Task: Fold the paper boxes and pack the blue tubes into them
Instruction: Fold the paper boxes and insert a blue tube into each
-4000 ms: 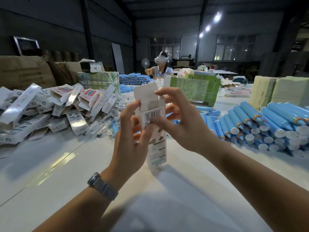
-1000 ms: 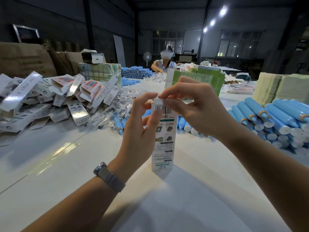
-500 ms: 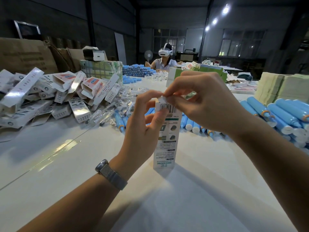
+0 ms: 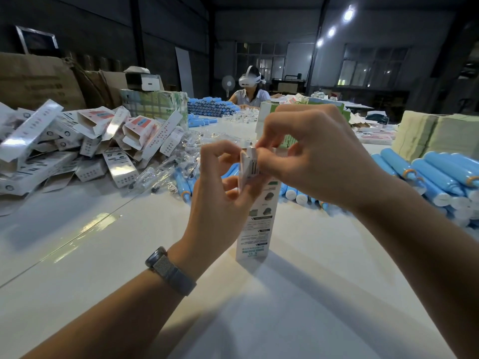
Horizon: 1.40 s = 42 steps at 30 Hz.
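Observation:
A narrow white paper box (image 4: 258,224) with green print stands upright on the white table (image 4: 298,294), its lower end touching the surface. My left hand (image 4: 220,200) grips the box's upper part from the left. My right hand (image 4: 311,161) pinches the top flap with the barcode at the box's upper end. Blue tubes (image 4: 440,177) with white caps lie stacked at the right. More blue tubes (image 4: 184,185) lie loose behind my hands. Whether a tube is inside the box is hidden.
A heap of folded white boxes (image 4: 77,146) covers the left side. Clear plastic sachets (image 4: 166,172) lie beside it. Flat stacks of greenish cartons (image 4: 427,136) sit at the right rear. A person in a headset (image 4: 250,92) sits at the far end.
The tall open flap seen four seconds ago has been bent down onto the box's top. Both hands stay at the upper end, and the box has turned slightly.

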Each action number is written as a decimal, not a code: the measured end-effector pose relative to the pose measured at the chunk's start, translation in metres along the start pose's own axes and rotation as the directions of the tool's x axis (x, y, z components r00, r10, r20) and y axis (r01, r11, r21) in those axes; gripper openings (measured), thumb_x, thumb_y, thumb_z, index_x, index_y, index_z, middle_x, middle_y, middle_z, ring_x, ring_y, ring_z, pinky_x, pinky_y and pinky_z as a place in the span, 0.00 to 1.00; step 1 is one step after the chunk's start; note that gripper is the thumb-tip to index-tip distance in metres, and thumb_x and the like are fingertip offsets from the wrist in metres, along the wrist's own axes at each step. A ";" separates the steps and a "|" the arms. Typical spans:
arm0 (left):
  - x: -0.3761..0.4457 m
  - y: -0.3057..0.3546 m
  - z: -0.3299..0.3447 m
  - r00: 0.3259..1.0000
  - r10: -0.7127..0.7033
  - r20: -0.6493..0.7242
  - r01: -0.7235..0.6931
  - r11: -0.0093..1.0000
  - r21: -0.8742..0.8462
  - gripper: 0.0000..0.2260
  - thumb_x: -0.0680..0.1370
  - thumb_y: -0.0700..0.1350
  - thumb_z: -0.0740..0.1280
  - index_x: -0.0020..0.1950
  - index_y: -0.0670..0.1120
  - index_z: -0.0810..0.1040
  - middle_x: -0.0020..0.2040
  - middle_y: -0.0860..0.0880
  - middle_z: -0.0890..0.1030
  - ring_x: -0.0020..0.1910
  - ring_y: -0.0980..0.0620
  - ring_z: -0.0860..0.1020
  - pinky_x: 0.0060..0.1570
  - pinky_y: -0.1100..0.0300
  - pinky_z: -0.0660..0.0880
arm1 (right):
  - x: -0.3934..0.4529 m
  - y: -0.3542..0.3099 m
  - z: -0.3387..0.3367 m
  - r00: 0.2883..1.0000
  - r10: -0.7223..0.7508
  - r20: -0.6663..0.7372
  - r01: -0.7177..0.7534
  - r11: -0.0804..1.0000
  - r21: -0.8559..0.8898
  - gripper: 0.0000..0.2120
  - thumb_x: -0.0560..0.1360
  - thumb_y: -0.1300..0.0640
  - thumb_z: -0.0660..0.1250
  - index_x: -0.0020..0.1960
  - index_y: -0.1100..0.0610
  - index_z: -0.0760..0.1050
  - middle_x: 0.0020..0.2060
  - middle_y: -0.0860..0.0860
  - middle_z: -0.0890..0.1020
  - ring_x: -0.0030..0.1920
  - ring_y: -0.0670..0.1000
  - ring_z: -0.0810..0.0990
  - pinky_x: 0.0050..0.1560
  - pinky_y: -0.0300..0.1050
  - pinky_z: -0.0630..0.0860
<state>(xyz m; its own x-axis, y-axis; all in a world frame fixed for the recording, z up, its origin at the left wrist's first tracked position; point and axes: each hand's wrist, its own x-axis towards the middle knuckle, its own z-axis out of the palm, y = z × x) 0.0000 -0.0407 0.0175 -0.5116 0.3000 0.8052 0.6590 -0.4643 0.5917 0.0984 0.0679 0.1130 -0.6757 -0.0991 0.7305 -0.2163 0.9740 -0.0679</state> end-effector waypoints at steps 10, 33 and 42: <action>-0.007 -0.009 -0.002 0.994 0.100 0.045 -0.105 0.988 0.113 0.24 0.74 0.44 0.74 0.56 0.67 0.66 0.55 0.65 0.79 0.51 0.55 0.84 0.42 0.47 0.83 | 0.000 0.009 -0.004 0.995 -0.089 0.046 0.088 0.996 0.008 0.04 0.74 0.57 0.70 0.43 0.56 0.82 0.39 0.48 0.80 0.40 0.48 0.79 0.40 0.51 0.79; -0.003 -0.007 -0.004 0.998 0.051 0.035 -0.056 0.985 0.164 0.20 0.74 0.45 0.72 0.56 0.60 0.63 0.50 0.65 0.80 0.49 0.55 0.83 0.40 0.44 0.83 | -0.011 0.043 0.012 0.994 0.024 0.103 -0.072 0.870 0.488 0.11 0.70 0.64 0.76 0.47 0.53 0.77 0.49 0.55 0.82 0.51 0.54 0.81 0.46 0.49 0.83; -0.001 -0.005 -0.005 0.997 0.062 0.043 -0.067 0.989 0.134 0.21 0.73 0.49 0.71 0.54 0.70 0.65 0.51 0.63 0.79 0.50 0.51 0.83 0.42 0.44 0.83 | -0.018 0.045 0.026 0.995 0.102 -0.013 -0.074 0.796 0.601 0.10 0.68 0.58 0.76 0.47 0.53 0.79 0.49 0.57 0.83 0.52 0.60 0.81 0.43 0.58 0.82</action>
<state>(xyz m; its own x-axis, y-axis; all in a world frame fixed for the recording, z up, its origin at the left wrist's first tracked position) -0.0051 -0.0426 0.0133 -0.4455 0.3065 0.8412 0.7599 -0.3673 0.5363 0.0826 0.1080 0.0792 -0.6849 0.0036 0.7286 -0.5457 0.6602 -0.5162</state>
